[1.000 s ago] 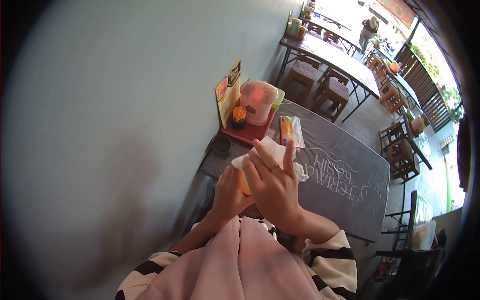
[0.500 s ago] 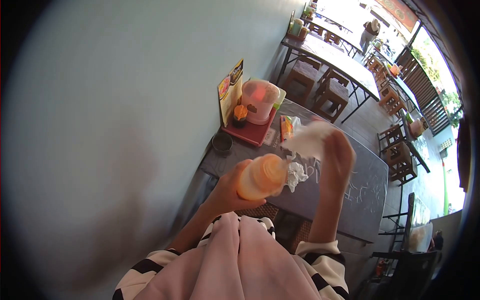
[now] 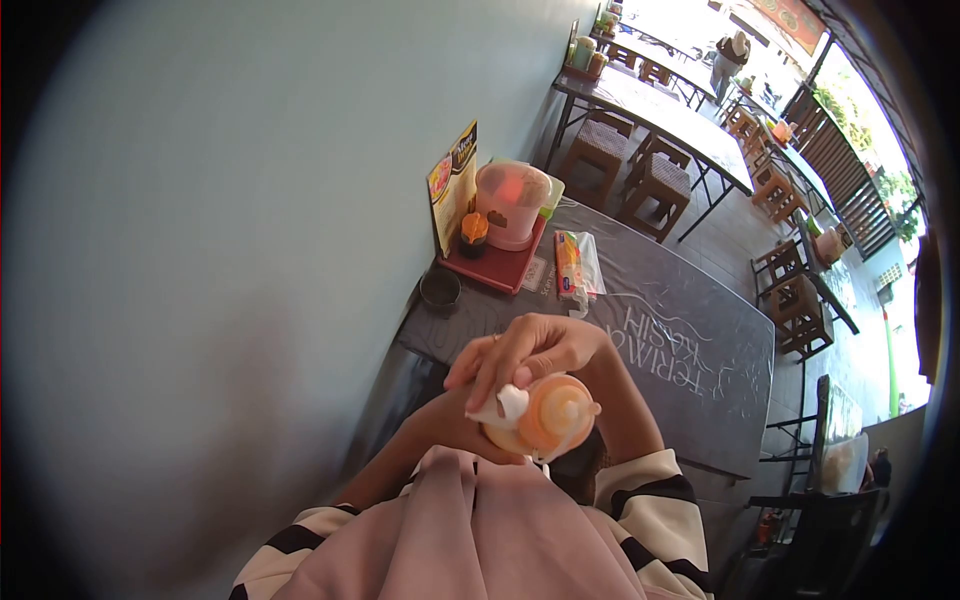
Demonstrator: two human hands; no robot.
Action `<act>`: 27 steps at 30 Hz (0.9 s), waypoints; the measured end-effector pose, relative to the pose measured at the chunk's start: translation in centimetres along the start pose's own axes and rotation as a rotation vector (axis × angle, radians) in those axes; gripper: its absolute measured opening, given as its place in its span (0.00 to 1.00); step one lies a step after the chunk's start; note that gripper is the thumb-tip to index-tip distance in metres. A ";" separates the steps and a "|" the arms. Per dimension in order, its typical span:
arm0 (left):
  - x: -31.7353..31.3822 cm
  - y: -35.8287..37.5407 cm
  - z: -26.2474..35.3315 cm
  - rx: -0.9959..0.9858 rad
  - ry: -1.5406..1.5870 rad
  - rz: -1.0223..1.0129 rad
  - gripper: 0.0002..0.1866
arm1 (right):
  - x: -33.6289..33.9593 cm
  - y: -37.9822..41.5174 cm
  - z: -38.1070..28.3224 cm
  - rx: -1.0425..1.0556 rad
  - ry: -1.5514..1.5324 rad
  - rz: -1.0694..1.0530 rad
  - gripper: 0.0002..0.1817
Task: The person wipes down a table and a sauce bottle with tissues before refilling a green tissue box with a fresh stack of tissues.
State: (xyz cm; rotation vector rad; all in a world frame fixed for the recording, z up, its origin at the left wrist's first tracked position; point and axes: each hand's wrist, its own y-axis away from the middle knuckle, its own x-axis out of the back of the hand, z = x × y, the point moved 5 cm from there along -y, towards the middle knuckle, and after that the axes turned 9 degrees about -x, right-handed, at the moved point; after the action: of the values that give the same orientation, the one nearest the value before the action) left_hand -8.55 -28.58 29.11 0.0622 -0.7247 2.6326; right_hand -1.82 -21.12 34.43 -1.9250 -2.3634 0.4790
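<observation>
An orange-topped squeeze bottle [image 3: 563, 412] is tilted in front of my chest, its cap toward me. My left hand [image 3: 452, 425] grips its body from the left, fingers mostly covered by my other hand. A white tissue [image 3: 512, 402] is pinched in my right hand [image 3: 540, 348], which reaches across the bottle and presses the tissue to its side near the cap. Part of the tissue is hidden under the fingers.
On the dark table [image 3: 720, 330] a red tray [image 3: 500, 268] carries a pink-lidded container [image 3: 512, 205], an orange-capped jar [image 3: 474, 235] and a menu card [image 3: 452, 190]. Beside it are a tissue pack [image 3: 570, 265] and a black bowl [image 3: 440, 289]. A wall [image 3: 250, 200] runs along the left.
My right hand has come down and left with the tissue from above the table onto the bottle. The bottle has moved slightly toward me and right. The crumpled tissue on the table is out of sight.
</observation>
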 end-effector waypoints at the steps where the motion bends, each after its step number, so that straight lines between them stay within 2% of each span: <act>1: -0.1 0.1 -0.2 0.001 0.049 0.000 0.43 | 0.0 0.1 0.4 0.002 0.000 -0.001 0.16; 3: -0.3 0.2 -0.7 0.001 0.150 0.004 0.43 | -0.2 0.5 0.4 0.164 -0.179 0.022 0.20; 4: -0.4 0.3 -0.9 0.001 0.201 0.007 0.43 | -0.5 1.1 0.6 0.132 -0.290 0.122 0.23; 8: -0.4 0.5 -1.9 0.067 0.227 0.023 0.45 | -0.5 2.9 1.8 0.154 -0.281 0.278 0.23; 10: -0.3 0.1 -1.2 -0.047 0.177 0.059 0.43 | -0.2 4.0 2.1 0.121 -0.169 0.519 0.23; 11: -0.2 0.1 -1.4 -0.047 0.178 0.058 0.43 | -0.5 4.7 2.8 0.121 -0.168 0.520 0.23; 13: 0.1 0.3 -2.0 -0.030 0.070 0.088 0.41 | 0.2 6.4 4.9 0.018 -0.335 0.843 0.21; 14: 0.2 0.3 -2.2 -0.030 0.072 0.085 0.41 | -0.4 6.4 5.2 0.019 -0.334 0.846 0.21; 16: 0.7 0.1 -2.6 0.009 0.008 0.106 0.42 | -1.5 5.7 3.1 0.203 -0.387 1.129 0.19; 17: 0.7 0.1 -2.5 0.007 0.006 0.105 0.42 | -1.5 5.9 3.8 0.205 -0.385 1.127 0.19; 19: 1.4 0.2 -2.8 0.095 0.152 0.290 0.43 | -1.4 6.4 4.4 0.201 -0.243 1.276 0.18; 21: 1.6 0.3 -2.8 0.117 0.130 0.298 0.44 | -2.6 6.4 3.9 0.270 -0.204 1.337 0.14; 23: 1.9 0.6 -3.0 0.139 0.105 0.305 0.45 | -3.8 7.2 3.2 0.091 0.162 1.584 0.11; 25: 2.5 0.8 -3.3 0.122 0.098 0.394 0.46 | -4.4 6.8 1.4 0.176 0.262 1.584 0.10; 27: 3.0 0.7 -3.0 0.130 0.079 0.373 0.45 | -4.8 6.3 -0.7 0.252 0.361 1.585 0.09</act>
State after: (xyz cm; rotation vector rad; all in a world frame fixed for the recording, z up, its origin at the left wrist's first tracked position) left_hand -11.41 -26.45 26.62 -0.1539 -0.5843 3.0145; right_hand 5.40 -24.46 34.12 -2.9125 -0.1724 0.3275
